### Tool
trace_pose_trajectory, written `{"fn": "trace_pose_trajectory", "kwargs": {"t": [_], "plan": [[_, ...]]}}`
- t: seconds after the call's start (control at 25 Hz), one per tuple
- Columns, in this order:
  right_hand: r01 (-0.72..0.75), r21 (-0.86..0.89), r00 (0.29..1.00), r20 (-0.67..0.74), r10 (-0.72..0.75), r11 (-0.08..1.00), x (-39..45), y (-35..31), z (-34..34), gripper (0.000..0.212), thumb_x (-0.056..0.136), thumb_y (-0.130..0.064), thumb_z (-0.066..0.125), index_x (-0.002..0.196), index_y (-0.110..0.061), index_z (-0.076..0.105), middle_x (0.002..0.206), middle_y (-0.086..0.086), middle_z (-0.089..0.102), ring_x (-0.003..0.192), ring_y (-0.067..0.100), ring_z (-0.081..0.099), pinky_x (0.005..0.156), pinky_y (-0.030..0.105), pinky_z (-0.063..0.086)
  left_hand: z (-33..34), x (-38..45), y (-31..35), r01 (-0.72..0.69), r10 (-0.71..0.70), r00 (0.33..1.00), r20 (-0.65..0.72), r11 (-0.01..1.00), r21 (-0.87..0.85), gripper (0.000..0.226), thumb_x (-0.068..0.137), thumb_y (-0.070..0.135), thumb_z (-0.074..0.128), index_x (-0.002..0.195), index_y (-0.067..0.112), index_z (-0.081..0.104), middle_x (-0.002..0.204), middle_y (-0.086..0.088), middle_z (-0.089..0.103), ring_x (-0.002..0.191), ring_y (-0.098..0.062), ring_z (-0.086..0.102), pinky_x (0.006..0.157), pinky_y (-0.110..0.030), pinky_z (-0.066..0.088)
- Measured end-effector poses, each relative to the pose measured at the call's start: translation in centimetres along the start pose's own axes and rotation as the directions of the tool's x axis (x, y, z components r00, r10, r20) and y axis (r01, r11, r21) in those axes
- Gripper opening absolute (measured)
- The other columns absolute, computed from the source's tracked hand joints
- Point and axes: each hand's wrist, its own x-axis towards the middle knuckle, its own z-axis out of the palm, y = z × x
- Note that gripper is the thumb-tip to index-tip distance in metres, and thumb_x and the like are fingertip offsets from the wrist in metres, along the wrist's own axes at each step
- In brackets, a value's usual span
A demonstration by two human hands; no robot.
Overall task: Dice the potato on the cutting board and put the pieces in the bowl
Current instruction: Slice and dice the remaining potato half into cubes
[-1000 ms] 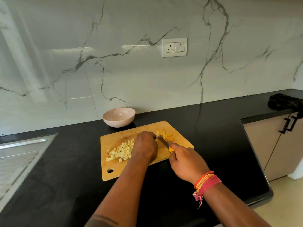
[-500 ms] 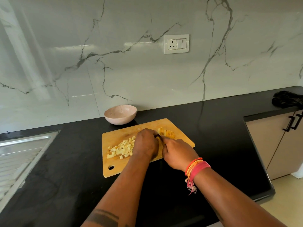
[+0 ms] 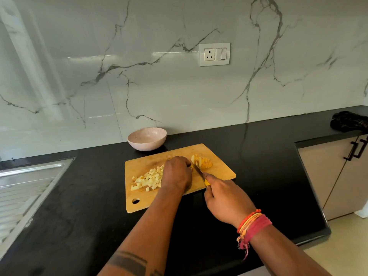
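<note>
Right hand (image 3: pixel 225 200), knife (image 3: pixel 199 170) drawn back

A black stone countertop (image 3: pixel 268 156) runs along a white marble-patterned backsplash (image 3: pixel 139 76) veined in grey. A white wall plate with a socket and switch (image 3: pixel 214 54) is set into the backsplash. At the countertop's left edge lies a stainless-steel sink drainboard (image 3: pixel 22 188) with ridges. At the far right corner of the countertop lies a dark crumpled cloth (image 3: pixel 348 121). Below it stand beige cabinet doors (image 3: pixel 326 176) with black handles (image 3: pixel 356 149), and beside them a pale floor (image 3: pixel 338 242).
</note>
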Motion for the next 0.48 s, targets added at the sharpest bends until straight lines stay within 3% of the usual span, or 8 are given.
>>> {"fn": "trace_pose_trajectory", "kwargs": {"t": [0.16,0.32,0.48], "plan": [[0.004,0.016,1.000,0.007,-0.004,1.000,0.9,-0.2,-0.1,0.052,0.106,-0.029,0.043,0.157,-0.029,0.039,0.076,-0.005,0.063,0.060,0.011,0.061,0.050,0.026,0.047,0.2,0.1,-0.2,0.004,-0.004,1.000,-0.012,1.000,0.006,0.024,0.099,0.022,0.065,0.121,0.021,0.073,0.120,0.002,0.071,0.107,-0.015,0.064,0.091,-0.025,0.050],[0.005,0.004,1.000,0.002,-0.005,1.000,1.1,-0.6,-0.2,0.051,0.106,-0.029,0.043,0.157,-0.030,0.039,0.074,-0.005,0.063,0.057,0.010,0.059,0.046,0.022,0.039,0.4,0.3,-0.4,-0.002,0.002,1.000,-0.014,1.000,0.018,0.022,0.099,0.022,0.065,0.118,0.021,0.075,0.114,0.002,0.073,0.100,-0.014,0.065,0.083,-0.022,0.048],[0.010,0.030,0.999,0.041,-0.011,1.000,2.3,-1.0,-0.2,0.048,0.106,-0.027,0.043,0.154,-0.027,0.044,0.081,-0.005,0.064,0.062,0.010,0.061,0.048,0.019,0.036,0.4,0.3,-0.3,-0.011,0.012,1.000,-0.018,0.998,0.061,0.020,0.100,0.019,0.061,0.114,0.021,0.076,0.110,0.001,0.074,0.098,-0.015,0.066,0.083,-0.023,0.051]]}}
